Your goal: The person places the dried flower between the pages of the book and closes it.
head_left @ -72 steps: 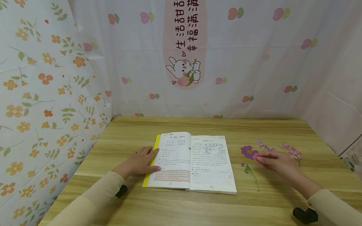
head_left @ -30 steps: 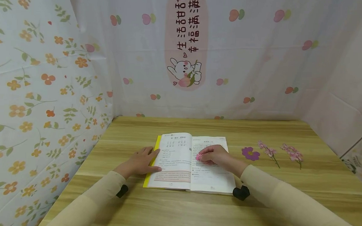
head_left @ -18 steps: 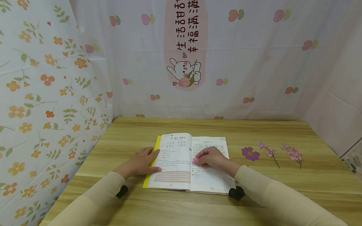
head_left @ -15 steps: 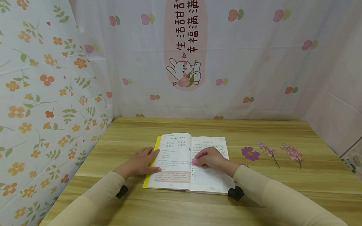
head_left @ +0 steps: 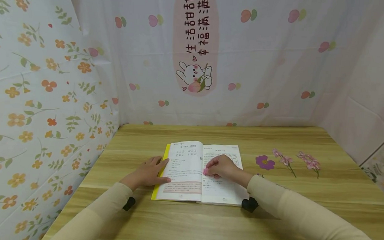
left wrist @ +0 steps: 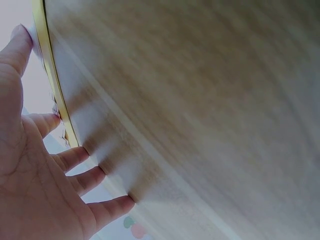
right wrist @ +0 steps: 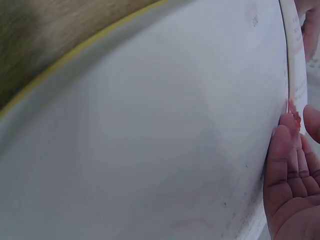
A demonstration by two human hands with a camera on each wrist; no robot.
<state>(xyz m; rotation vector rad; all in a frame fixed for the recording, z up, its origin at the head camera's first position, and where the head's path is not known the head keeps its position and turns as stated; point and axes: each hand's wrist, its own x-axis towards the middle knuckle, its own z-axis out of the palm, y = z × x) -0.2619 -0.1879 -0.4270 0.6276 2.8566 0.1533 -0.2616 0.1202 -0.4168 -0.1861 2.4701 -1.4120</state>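
Head view: the left hand (head_left: 147,173) lies flat, fingers straight, pressing the left edge of the open book (head_left: 190,171) at the middle of the bench (head_left: 207,223). The right hand (head_left: 223,167) rests on the right page, pinching a small pink flower (head_left: 206,171) by the spine. A purple flower (head_left: 265,162) and two pink sprigs (head_left: 296,160) lie right of the book.

Open book (head_left: 203,171) had white pages with black print, a pinkish band low on its left page, yellow cover edge. Small pink flower (head_left: 206,171) at the book's middle. Right of the book: purple flower (head_left: 264,162), two pink sprigs (head_left: 308,161). Worktop (head_left: 271,214) light wood grain. Sleeves (head_left: 106,205) beige.
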